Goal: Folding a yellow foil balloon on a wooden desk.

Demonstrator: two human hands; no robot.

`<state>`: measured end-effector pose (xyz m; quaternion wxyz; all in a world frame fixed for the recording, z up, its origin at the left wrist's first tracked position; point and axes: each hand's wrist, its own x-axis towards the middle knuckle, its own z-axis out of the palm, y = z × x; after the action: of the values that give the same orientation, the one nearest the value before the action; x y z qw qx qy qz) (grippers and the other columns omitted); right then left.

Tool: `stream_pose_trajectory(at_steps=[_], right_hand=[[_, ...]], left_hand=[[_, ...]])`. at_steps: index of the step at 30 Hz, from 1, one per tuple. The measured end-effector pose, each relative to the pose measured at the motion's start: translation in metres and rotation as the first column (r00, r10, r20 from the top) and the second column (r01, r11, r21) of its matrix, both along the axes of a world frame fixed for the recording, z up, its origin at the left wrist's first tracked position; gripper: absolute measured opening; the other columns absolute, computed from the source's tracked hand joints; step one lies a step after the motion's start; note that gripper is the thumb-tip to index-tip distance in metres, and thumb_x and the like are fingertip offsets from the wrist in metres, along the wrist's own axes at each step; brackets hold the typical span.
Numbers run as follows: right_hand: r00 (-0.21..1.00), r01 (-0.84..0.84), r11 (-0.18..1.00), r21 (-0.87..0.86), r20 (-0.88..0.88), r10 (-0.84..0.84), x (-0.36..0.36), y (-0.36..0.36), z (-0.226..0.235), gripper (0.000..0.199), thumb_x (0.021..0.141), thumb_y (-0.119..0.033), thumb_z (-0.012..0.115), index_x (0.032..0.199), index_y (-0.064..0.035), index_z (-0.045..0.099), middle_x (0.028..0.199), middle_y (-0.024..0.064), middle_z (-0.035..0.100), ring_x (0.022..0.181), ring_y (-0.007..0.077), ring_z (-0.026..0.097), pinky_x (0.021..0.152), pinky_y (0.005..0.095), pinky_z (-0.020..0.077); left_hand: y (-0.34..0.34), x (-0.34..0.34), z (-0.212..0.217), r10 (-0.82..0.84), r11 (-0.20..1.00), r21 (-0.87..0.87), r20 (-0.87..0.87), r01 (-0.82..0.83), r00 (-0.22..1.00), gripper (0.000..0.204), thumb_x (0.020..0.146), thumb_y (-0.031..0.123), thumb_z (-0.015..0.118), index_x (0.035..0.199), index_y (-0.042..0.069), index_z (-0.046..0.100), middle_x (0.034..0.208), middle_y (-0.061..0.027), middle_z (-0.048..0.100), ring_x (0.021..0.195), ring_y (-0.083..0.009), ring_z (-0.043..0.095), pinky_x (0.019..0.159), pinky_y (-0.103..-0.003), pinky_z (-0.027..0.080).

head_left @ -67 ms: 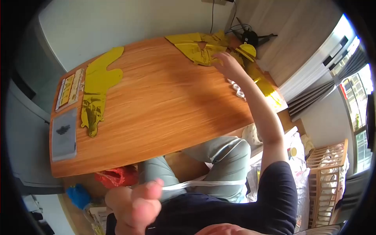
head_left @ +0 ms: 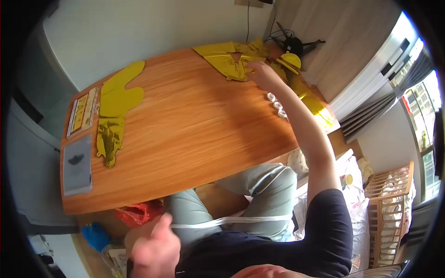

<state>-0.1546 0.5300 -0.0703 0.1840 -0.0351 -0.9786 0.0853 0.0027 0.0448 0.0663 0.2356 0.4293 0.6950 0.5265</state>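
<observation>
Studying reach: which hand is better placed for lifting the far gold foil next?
Probably the right hand: it's close to the far gold foil, while the left hand is much farther back.

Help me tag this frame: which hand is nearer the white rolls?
Right. The right hand is just beyond the white rolls, by the gold foil; the left hand is far back, near the body.

The yellow sheets (head_left: 220, 58) look like glossy foil, the tabletop (head_left: 185, 120) smooth wood.

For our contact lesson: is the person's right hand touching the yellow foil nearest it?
Cannot tell: in the head view, the right hand overlaps the yellow foil, hiding any gap.
</observation>
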Motion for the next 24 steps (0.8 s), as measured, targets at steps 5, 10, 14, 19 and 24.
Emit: stream_pose_trajectory(at_steps=[5, 10, 14, 19, 24], right_hand=[[0.987, 0.030, 0.996, -0.089, 0.161, -0.015, -0.038, 0.016, -0.010, 0.040, 0.092, -0.035, 0.071, 0.122, -0.0089, 0.072, 0.120, 0.0177, 0.070, 0.108, 0.0349, 0.066, 0.091, 0.0430, 0.0532], [0.986, 0.013, 0.992, -0.128, 0.166, 0.008, -0.046, 0.010, -0.007, 0.034, 0.088, -0.037, 0.074, 0.110, -0.0116, 0.078, 0.098, 0.0156, 0.074, 0.091, 0.0342, 0.069, 0.082, 0.0442, 0.0537], [0.981, -0.034, 0.992, -0.124, 0.188, 0.057, -0.040, 0.004, -0.005, 0.040, 0.086, -0.043, 0.076, 0.109, -0.0099, 0.077, 0.094, 0.0159, 0.072, 0.089, 0.0341, 0.068, 0.080, 0.0437, 0.0531], [0.990, -0.096, 0.976, -0.195, 0.083, 0.114, -0.038, 0.017, -0.016, 0.047, 0.085, -0.049, 0.077, 0.109, -0.0088, 0.076, 0.103, 0.0182, 0.068, 0.094, 0.0354, 0.066, 0.081, 0.0435, 0.0530], [0.990, -0.008, 0.988, -0.155, 0.140, 0.030, -0.034, 0.014, -0.019, 0.052, 0.085, -0.053, 0.077, 0.118, -0.0124, 0.077, 0.113, 0.0183, 0.065, 0.108, 0.0366, 0.063, 0.093, 0.0441, 0.0502]], left_hand=[[0.041, -0.013, -0.002, -0.129, 0.939, 0.284, -0.238, 0.196, 0.963, 0.049, 0.107, 0.043, 0.040, 0.153, 0.025, 0.037, 0.167, -0.0019, 0.014, 0.154, -0.0317, 0.019, 0.123, -0.052, 0.014], [0.052, -0.014, -0.040, -0.120, 0.784, 0.497, -0.467, 0.373, 0.876, 0.046, 0.106, 0.038, 0.044, 0.149, 0.023, 0.043, 0.163, -0.0029, 0.023, 0.151, -0.0300, 0.025, 0.121, -0.048, 0.019], [0.063, -0.015, -0.087, -0.046, 0.601, 0.615, -0.611, 0.511, 0.790, 0.043, 0.105, 0.035, 0.048, 0.146, 0.021, 0.047, 0.160, -0.0036, 0.030, 0.148, -0.0287, 0.030, 0.120, -0.046, 0.022], [0.070, -0.007, -0.138, 0.091, 0.327, 0.642, -0.752, 0.694, 0.653, 0.040, 0.104, 0.030, 0.052, 0.142, 0.018, 0.052, 0.156, -0.0046, 0.039, 0.145, -0.0271, 0.036, 0.119, -0.042, 0.027], [0.064, -0.001, -0.163, 0.280, 0.118, 0.523, -0.833, 0.844, 0.477, 0.036, 0.103, 0.026, 0.056, 0.138, 0.015, 0.057, 0.152, -0.0056, 0.048, 0.142, -0.0255, 0.041, 0.118, -0.039, 0.031]])
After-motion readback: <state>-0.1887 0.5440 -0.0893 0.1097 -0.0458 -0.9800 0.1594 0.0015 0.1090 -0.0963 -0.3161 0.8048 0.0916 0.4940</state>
